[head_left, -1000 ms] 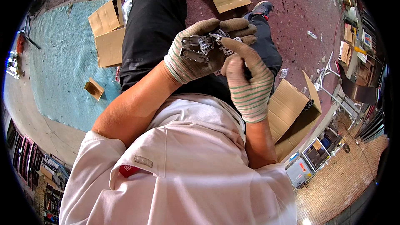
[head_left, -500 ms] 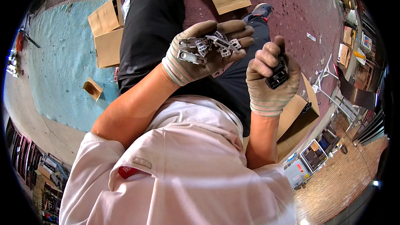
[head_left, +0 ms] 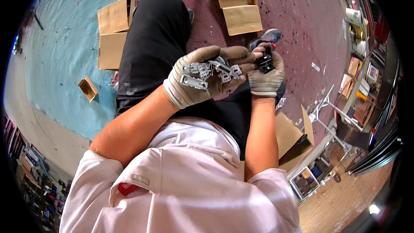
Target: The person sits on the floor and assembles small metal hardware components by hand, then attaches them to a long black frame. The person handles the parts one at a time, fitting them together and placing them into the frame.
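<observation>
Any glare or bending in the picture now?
Head view: edges bow toward the rim; a white glare spot flares lower right; a pale band crosses the white cloth shirt; silver metal brackets on the striped knit-gloved left hand look fairly sharp.

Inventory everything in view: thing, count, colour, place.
Metal pieces: several, overlapping, silver-grey, on left palm
Black hardware: count unclear, black, in right fingers
Large boxes: three, brown; ahead, at left, at right
Small carton: one, brown, on mat
Mat: one, blue-green, left
Floor: one, dark red, ahead and right
Metal stand: one, whitish, right
Clutter: uncountable, mixed, both side edges
Shoes: two, dark, ahead, one mostly hidden
Trousers: one pair, black, ahead
Shirt: one, pale, lower centre
Left hand: one, brown glove, centre
Right hand: one, brown glove, right of centre
</observation>
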The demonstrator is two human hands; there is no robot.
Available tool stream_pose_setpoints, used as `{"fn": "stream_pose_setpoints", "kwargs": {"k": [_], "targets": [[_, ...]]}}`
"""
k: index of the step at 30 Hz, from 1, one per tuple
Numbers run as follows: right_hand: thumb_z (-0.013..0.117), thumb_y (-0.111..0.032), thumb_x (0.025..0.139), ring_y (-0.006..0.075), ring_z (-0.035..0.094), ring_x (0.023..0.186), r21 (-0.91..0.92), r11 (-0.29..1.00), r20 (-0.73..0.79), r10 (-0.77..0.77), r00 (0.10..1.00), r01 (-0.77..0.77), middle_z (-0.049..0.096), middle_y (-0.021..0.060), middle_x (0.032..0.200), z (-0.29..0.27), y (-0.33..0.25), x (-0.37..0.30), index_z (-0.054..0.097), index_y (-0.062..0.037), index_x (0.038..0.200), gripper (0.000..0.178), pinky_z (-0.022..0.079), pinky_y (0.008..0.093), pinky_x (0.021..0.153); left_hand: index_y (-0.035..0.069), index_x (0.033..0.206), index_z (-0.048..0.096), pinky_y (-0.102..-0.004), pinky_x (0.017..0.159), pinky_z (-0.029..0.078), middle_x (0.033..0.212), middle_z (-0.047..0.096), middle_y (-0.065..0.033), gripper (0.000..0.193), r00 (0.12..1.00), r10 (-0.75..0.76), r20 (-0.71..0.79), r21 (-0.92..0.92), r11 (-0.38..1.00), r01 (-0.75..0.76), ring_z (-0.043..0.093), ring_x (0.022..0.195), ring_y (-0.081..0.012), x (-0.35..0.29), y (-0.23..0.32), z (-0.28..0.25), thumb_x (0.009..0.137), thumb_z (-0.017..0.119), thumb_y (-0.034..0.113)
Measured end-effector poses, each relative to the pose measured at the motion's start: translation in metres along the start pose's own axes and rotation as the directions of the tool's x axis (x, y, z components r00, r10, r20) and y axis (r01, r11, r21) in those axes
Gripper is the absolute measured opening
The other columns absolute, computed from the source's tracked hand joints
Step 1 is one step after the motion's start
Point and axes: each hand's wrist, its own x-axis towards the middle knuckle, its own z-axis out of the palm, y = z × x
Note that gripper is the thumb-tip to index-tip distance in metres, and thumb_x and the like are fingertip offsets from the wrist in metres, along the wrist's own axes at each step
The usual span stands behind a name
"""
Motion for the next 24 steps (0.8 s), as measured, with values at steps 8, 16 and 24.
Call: {"fn": "stream_pose_setpoints", "kwargs": {"k": [8,16,24], "targets": [[0.054,-0.015,0.089,0.0223,0.062,0.078,-0.089,0.989,-0.357,0.080,0.931,-0.119,0.066,0.0127,0.092,-0.072,0.000,0.071,0.067,0.0000,0.094,0.020,0.057,0.0362,0.069,-0.014,0.149,0.029,-0.0509,0.119,0.033,0.156,0.034,-0.0299,0.064,0.981,0.129,-0.147,0.132,0.985,-0.110,0.039,0.142,-0.0448,-0.015,0.001,-0.003,0.103,0.046,0.026],[0.054,-0.018,0.091,0.0223,0.063,0.075,-0.126,0.975,-0.444,0.108,0.889,-0.181,0.068,0.0103,0.090,-0.092,0.009,0.123,0.067,-0.0037,0.088,0.020,0.055,0.0354,0.064,-0.014,0.146,0.036,-0.0470,0.116,0.036,0.152,0.042,-0.0266,0.062,0.988,0.096,-0.123,0.296,0.954,-0.055,0.045,0.140,-0.0356,-0.022,0.010,0.001,0.105,0.044,0.032],[0.055,-0.019,0.090,0.0231,0.063,0.073,-0.193,0.964,-0.514,0.057,0.856,-0.181,0.067,0.0106,0.083,-0.079,0.011,0.177,0.066,-0.0036,0.085,0.019,0.055,0.0357,0.063,-0.006,0.142,0.047,-0.0444,0.116,0.038,0.148,0.050,-0.0201,0.054,0.983,0.165,0.075,0.647,0.742,-0.174,0.047,0.140,-0.0290,-0.025,0.014,0.006,0.095,0.059,0.015]]}}
